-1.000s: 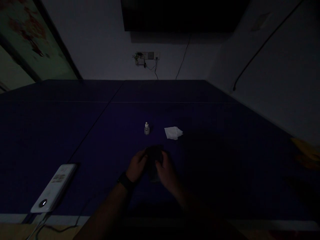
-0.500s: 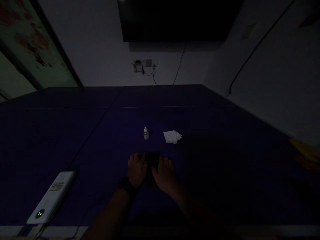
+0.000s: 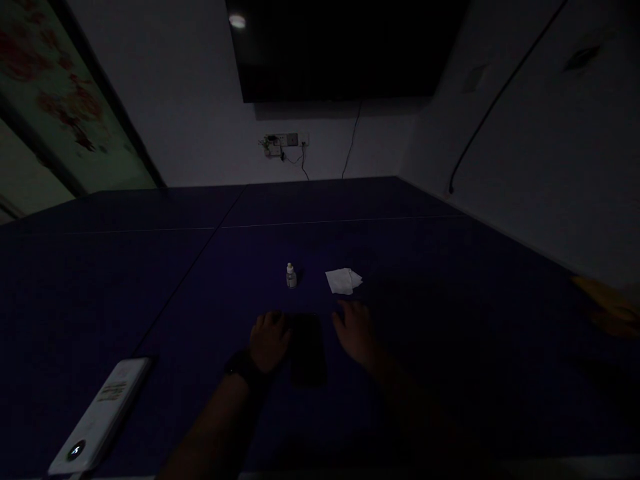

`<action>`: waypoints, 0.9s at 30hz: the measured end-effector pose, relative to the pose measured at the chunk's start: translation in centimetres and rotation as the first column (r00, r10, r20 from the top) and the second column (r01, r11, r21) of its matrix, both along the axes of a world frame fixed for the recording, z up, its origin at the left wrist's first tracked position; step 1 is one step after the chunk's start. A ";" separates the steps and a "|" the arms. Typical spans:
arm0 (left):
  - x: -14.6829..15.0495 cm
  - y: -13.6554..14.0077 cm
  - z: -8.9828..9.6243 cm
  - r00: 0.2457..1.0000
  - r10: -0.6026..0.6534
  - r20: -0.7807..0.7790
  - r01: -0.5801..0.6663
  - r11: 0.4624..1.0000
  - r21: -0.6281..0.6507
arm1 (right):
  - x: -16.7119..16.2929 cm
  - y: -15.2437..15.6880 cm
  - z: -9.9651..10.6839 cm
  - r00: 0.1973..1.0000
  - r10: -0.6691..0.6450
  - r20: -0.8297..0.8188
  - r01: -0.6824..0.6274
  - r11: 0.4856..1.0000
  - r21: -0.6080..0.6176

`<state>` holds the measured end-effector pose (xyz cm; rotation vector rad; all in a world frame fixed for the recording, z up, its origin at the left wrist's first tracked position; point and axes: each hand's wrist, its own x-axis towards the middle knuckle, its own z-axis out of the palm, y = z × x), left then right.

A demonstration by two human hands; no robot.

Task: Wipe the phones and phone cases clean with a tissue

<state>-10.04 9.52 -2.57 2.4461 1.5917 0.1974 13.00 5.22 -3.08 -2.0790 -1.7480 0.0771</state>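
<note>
Two bare hands lie on a wide dark-blue counter (image 3: pixel 450 280) that runs back to the white wall, with its right edge close along the side wall and its near edge just under the view; most of the surface is bare, with wide open room to the left, to the right and behind the small things at the middle. A dark screen (image 3: pixel 345 53) hangs on the wall above a socket strip (image 3: pixel 283 141). At the near left corner, close to the edge, lies a white power bank (image 3: pixel 97 420), well apart from the hands. A flat black slab (image 3: pixel 306 347), seemingly a phone, lies on the counter between the hands. The left hand (image 3: pixel 267 341) rests flat with its fingers touching the slab's left edge, its grip released; a dark watch sits on that wrist. The right hand (image 3: pixel 356 332) lies open and spread to the slab's right, apart from it, its grip also released and its fingertips near a crumpled white tissue (image 3: pixel 343 281). A small white bottle (image 3: pixel 291 275) stands upright just left of the tissue. Half a second ago both hands were cupped over the slab; now the right hand has moved off toward the tissue and the slab lies uncovered.
</note>
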 end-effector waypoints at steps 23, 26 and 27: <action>-5.2 10.3 -1.3 0.994 0.058 -0.095 -0.038 0.978 0.206 | 10.8 8.9 -2.9 0.956 -0.206 0.209 0.205 0.978 0.025; -4.8 10.2 -1.0 0.991 0.071 -0.114 -0.044 0.974 0.223 | 10.9 9.2 -3.0 0.954 -0.214 0.208 0.212 0.977 0.032; -4.6 10.1 -0.9 0.990 0.078 -0.121 -0.049 0.972 0.229 | 10.9 9.2 -3.1 0.955 -0.214 0.205 0.211 0.977 0.036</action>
